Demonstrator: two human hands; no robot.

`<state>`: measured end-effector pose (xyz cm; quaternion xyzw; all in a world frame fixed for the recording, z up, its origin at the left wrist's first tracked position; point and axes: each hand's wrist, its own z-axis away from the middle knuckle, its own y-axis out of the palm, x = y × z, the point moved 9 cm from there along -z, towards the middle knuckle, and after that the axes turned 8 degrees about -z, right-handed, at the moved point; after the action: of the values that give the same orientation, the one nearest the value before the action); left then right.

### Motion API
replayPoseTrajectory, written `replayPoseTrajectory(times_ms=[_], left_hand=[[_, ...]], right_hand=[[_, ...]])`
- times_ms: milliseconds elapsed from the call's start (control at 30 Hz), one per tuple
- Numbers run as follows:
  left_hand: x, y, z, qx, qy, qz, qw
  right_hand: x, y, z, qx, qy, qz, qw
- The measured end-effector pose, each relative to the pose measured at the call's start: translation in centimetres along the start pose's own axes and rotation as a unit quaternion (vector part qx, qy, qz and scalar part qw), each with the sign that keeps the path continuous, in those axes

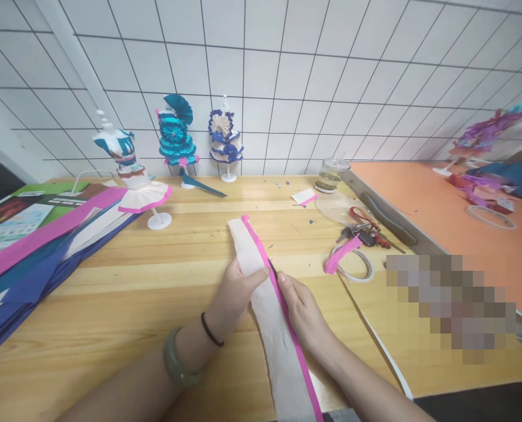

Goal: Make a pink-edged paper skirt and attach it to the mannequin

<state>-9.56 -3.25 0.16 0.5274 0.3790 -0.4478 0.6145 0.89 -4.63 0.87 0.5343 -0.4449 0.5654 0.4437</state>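
From my head camera, I have one white strip (267, 310) with one pink edge (282, 299) over the wooden table (111, 293). Its long axis runs from close to me, lower right, to a far end slightly left. My left hand (236, 293) pinches it between thumb and fingers; my right hand (302, 308) has its fingers closed around one dark, narrow tool (272, 268), mostly hidden, at the pink edge. Beyond stand three small dress forms (177, 138); to the right lie one tape ring (366, 264) and one glass jar (330, 176).
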Motion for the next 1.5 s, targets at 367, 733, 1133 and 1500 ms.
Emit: replayPoseTrajectory(times_ms=[367,733,1133,1500], left_hand=[[0.0,0.4,0.0,0.027,-0.023,0.039,0.999],[-0.6,-0.3,-0.5,0.012,-0.005,0.066,0.998],[-0.4,0.7,0.0,0.039,0.009,0.018,0.999],[0.2,0.6,0.0,0.038,0.003,-0.003,0.999]], right_hand=[[0.1,0.2,0.0,0.012,0.011,0.001,1.0],[0.2,0.4,0.3,0.017,0.001,0.041,0.999],[0.4,0.2,0.2,0.011,0.0,-0.002,1.0],[0.3,0.1,0.1,0.003,0.001,-0.013,1.0]])
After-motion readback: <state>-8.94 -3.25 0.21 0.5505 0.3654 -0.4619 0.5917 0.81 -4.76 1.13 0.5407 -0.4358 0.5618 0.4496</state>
